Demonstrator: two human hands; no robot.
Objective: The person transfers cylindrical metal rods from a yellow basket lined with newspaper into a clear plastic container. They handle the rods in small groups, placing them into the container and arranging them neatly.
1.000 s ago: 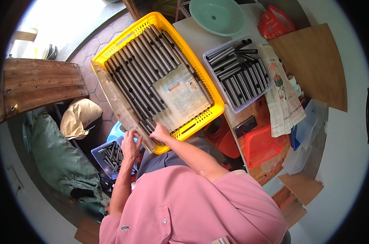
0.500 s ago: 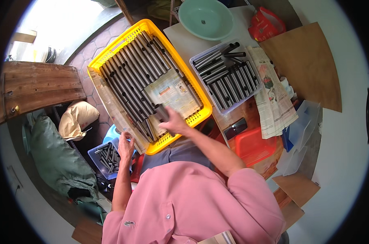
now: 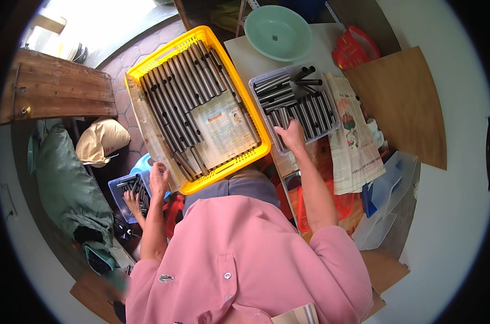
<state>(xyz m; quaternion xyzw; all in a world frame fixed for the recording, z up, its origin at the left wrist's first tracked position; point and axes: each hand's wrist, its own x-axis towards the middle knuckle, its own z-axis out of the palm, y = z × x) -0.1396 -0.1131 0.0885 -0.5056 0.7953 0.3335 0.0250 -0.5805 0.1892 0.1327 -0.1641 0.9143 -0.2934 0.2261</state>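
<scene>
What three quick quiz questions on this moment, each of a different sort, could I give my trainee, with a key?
1. True or false: the right hand rests on the tubes in the grey tray.
2. Multiple choice: the printed sheet lies in (A) the yellow crate, (B) the green basin, (C) the blue bin.
3. Fill in: the left hand is at the ___ crate's near corner.

Key: 1 true; 2 A; 3 yellow.
</scene>
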